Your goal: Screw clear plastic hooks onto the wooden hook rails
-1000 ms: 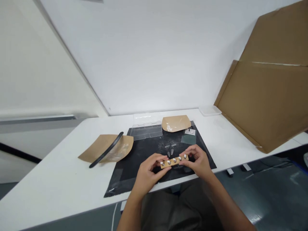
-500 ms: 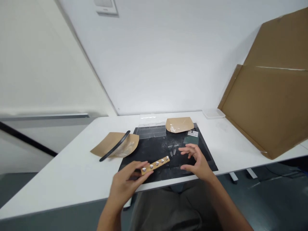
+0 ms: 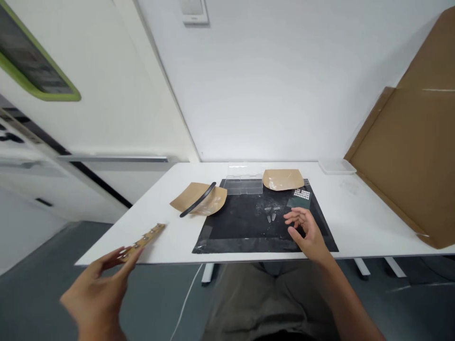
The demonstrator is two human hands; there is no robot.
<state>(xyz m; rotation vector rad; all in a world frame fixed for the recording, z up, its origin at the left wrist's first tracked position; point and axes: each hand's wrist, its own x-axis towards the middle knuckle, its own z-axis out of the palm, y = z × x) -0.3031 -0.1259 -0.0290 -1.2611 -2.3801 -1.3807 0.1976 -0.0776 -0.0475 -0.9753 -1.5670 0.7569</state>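
My left hand [image 3: 103,284] pinches one end of a narrow wooden strip [image 3: 151,235] between thumb and fingers. Several small metal studs stand along the strip, which is tilted over the table's left part near the front edge. Over the right part of a black mat [image 3: 234,227], my right hand [image 3: 307,232] is open with fingers curved and holds nothing. Several clear nail tips [image 3: 273,217] lie on the mat to its left. Just beyond its fingers is a dark green sheet [image 3: 297,202] with a card of white round stickers [image 3: 302,194].
A brown paper tray [image 3: 181,199] with a black nail file [image 3: 197,201] across it stands left of the mat. Behind are a clear compartment box [image 3: 245,185], another paper tray [image 3: 284,177] and a clear plastic lid [image 3: 337,166]. A large cardboard box [image 3: 412,156] stands at right.
My left hand has carried the wooden strip left, off the mat. My right hand stays open over the mat's right side. The view has turned left.
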